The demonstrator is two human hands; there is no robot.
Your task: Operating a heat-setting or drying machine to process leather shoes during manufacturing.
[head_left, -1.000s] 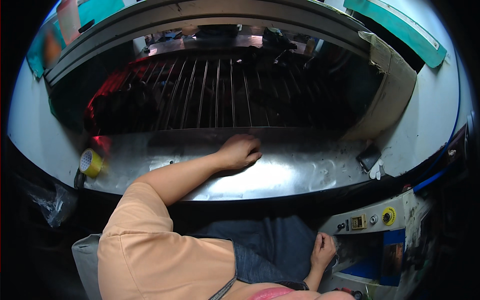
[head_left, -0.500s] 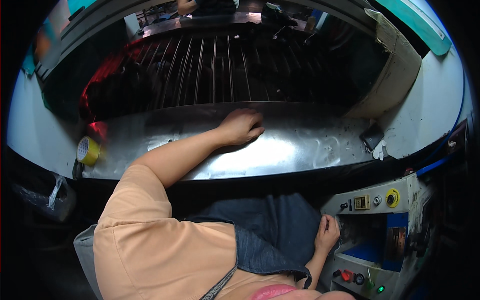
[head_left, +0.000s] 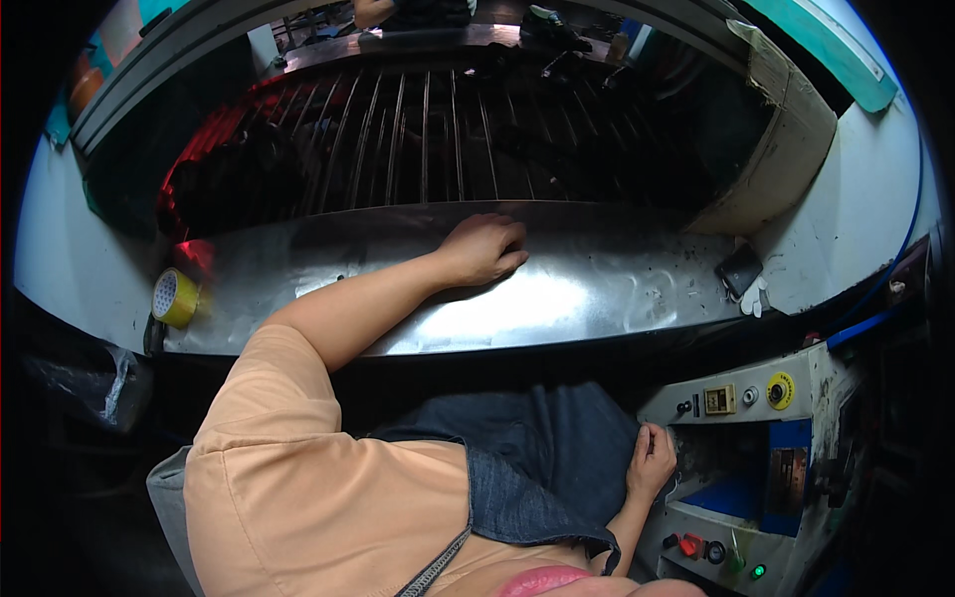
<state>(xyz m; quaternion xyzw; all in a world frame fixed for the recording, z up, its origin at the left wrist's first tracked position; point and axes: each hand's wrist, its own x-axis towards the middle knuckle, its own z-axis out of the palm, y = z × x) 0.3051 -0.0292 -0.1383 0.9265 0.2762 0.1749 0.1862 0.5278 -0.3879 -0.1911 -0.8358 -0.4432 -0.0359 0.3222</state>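
1. The left hand lay with the back up on the metal bench, near its far edge and touching its surface. Its fingers were bent downward; I could not tell if they were fully closed or if something was under them.
2. The right hand was low at the person's right side, between the dark blue cloth over the lap and the control box. Its fingers were curled, but I could not tell if they gripped anything.
3. The bench stretched across the view, in front of the person, and was shiny around its middle.
4. At its left end stood a roll of yellow tape. At its right end was a small black object, with a white thing just beside it.
5. Beyond the bench was a dark area with long thin bars, and red light fell on its left side.
6. The control box carried a yellow-ringed button, a red knob and a lit green lamp.
7. At the top, a co-worker's arm was partly visible.
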